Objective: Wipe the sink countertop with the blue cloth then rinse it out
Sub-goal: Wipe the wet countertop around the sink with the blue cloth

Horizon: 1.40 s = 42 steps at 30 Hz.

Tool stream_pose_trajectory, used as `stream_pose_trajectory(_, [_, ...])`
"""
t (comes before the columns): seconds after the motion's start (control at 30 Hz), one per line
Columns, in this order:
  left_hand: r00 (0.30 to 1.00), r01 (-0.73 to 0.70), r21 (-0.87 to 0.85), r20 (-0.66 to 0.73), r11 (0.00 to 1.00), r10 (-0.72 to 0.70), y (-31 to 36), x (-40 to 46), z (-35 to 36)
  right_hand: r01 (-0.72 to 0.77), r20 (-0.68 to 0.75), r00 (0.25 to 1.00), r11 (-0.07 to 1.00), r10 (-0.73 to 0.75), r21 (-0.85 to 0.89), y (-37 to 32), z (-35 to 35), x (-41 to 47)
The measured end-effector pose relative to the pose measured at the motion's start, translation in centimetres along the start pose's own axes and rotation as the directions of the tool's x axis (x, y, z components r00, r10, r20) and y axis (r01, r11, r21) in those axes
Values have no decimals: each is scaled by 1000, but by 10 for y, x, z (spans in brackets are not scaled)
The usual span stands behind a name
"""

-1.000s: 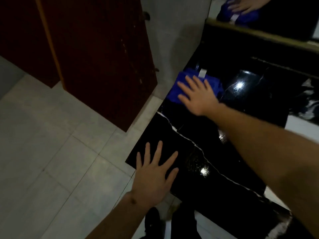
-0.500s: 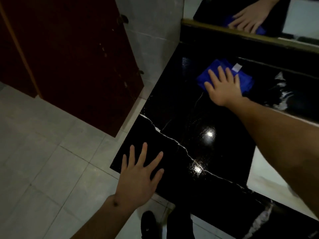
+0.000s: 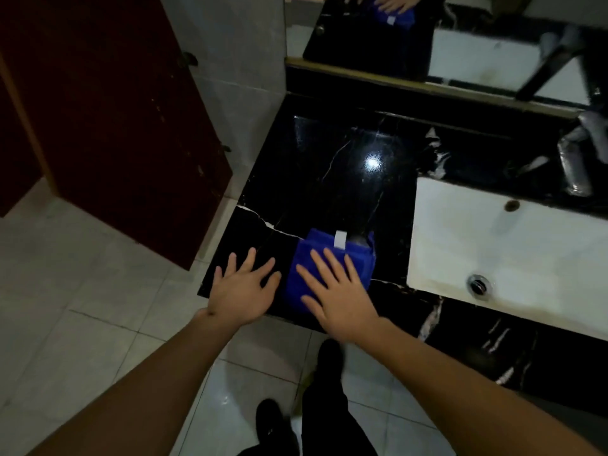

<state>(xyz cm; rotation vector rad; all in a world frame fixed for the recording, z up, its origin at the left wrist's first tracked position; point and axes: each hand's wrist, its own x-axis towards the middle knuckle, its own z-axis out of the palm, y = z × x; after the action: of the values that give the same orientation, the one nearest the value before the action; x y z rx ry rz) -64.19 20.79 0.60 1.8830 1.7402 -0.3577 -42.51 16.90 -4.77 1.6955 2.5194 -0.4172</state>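
1. Pressing the right hand (image 3: 342,291) flat on the blue cloth (image 3: 329,258), fingers straight and spread, nothing curled round it.
2. Resting the left hand (image 3: 241,287) flat on the black worktop (image 3: 345,192), fingers spread, just left of the cloth, holding nothing.
3. Lying folded under the right palm at the near worktop edge, with its white tag (image 3: 340,239) pointing away beyond the fingertips.
4. Risking the cloth sliding off the near edge to the floor (image 3: 82,324): palm pressure only, no grip, heel of the right hand already overhanging the edge.
5. Risking the fold bunching or opening under a flat push, leaving streaks on the glossy surface.
6. Risking missed area: the far stretch ahead of both hands and the strip by the sink (image 3: 526,251) to the right likely needing passes.
7. Risking a slip of the bracing left hand if the surface is wet; wetness not clear here.
8. Rinsing not yet started; tap (image 3: 574,166) sitting well right of the right hand.
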Motion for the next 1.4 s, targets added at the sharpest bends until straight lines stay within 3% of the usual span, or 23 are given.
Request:
stream_pose_trajectory(0.4, [995,-90,78,-45,993,94,35,13,5,-11,-12,1000,999,11,49,10,-2,-3])
stream_pose_trajectory(0.73, [980,-128,124,-134,984,145,75,46,4,-57,-83,995,998,58,13,108,-39,106])
stream_pose_trajectory(1.0, [989,-116,148,-70,982,128,81,56,9,-112,-66,992,993,110,-25,213,-80,206])
stream_pose_trajectory(1.13, [988,-116,140,-83,983,128,81,54,10,-111,-85,991,994,108,-23,258,-95,223])
stream_pose_trajectory(1.4, [982,-136,128,-113,982,151,76,57,21,-291,-87,953,957,291,17,282,-93,204])
